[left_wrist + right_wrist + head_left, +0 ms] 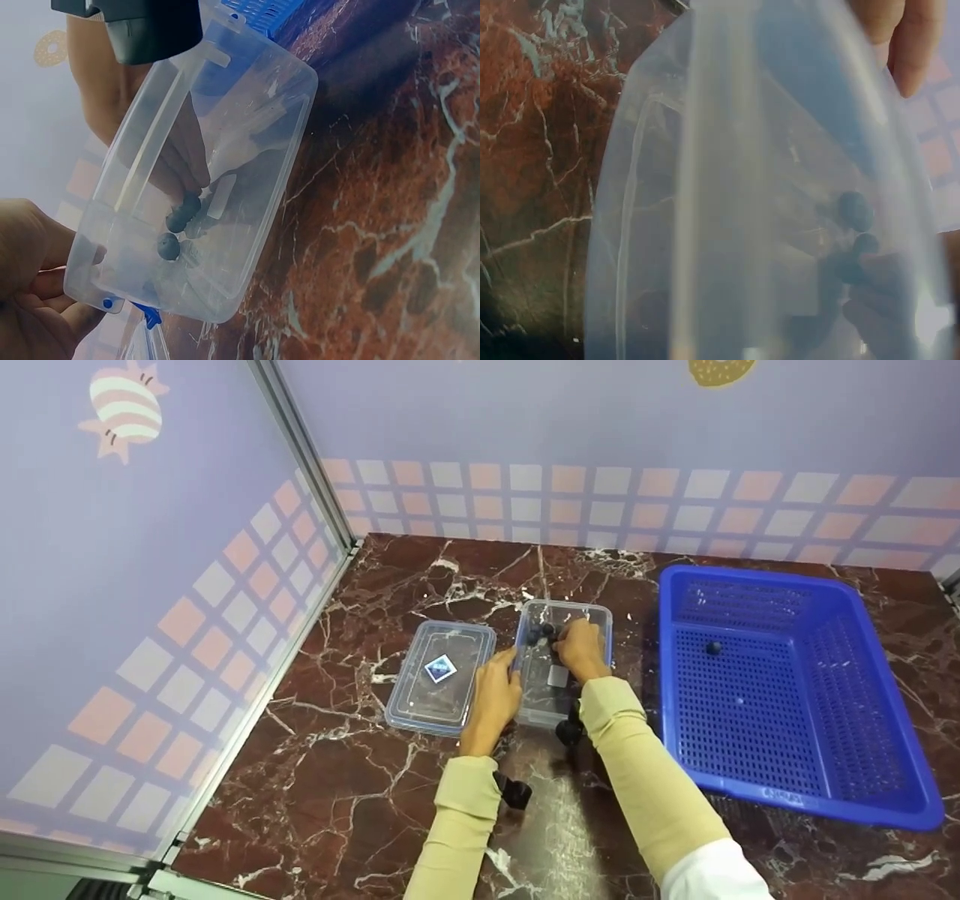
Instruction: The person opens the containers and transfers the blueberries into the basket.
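A clear plastic container [540,690] stands on the table, with several small dark blueberries [534,634] at its far end. My left hand [496,686] grips its left wall; the thumb and fingers show round the wall in the left wrist view. My right hand [582,651] reaches down inside the container. Its fingertips pinch a blueberry [191,203], seen through the cloudy wall. Another blueberry [168,246] lies close by on the container floor. In the right wrist view the container wall blurs the fingers and a blueberry [855,211].
Left of the container lies a clear lid [420,697] bearing a blue diamond sticker [440,668]. A blue perforated basket [671,690] stands at the right, holding one dark blueberry [713,647]. Patterned walls [480,405] bound the marble table [322,802] at the back and left.
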A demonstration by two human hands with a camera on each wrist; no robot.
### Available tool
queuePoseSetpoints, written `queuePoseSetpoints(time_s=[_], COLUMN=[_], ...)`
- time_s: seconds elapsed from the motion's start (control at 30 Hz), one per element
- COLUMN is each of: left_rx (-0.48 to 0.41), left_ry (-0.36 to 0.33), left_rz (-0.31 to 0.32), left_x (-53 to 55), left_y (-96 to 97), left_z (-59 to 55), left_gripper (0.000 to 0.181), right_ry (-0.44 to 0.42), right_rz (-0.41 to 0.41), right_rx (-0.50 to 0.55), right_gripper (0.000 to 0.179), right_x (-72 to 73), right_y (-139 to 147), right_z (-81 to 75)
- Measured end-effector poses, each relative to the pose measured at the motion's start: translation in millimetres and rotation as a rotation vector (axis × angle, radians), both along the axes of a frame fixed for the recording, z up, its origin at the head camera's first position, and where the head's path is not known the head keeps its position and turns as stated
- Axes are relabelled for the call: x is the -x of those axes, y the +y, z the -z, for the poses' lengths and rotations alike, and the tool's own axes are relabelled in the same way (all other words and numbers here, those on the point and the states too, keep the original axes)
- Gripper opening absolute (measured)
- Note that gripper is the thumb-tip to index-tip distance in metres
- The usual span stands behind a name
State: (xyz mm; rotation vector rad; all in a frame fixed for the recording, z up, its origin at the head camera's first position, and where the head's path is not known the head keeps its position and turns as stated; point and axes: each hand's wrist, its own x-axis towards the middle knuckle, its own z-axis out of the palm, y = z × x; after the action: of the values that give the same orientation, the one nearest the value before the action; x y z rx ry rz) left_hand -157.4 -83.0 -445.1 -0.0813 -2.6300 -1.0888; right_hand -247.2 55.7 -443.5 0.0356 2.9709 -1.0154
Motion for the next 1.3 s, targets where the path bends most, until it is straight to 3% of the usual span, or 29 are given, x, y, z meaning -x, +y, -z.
queuePoseSetpoints(time_s=[0.7,1.17,1.3], left_rx=[0.031,-0.003,0.0], left_ry=[0.032,0.035,0.046], left_rz=[-0.011,-0.011,-0.003], left_x=[-0.8,0.6,0.9], left_y=[1.6,-0.1,1.3], left_z=[0.2,0.2,1.6], left_gripper=[0.038,0.038,0.037], right_ry=[0.003,0.047,0.047], right_rz=[-0.039,-0.118,-0.105], right_rx=[-0.048,-0.006,0.043], right_gripper=[0.011,0.014,0.017], right_x=[-0.8,-1.8,-0.3], right_y=[-1,4,12], right_z=[0.2,-31.0,-43.2])
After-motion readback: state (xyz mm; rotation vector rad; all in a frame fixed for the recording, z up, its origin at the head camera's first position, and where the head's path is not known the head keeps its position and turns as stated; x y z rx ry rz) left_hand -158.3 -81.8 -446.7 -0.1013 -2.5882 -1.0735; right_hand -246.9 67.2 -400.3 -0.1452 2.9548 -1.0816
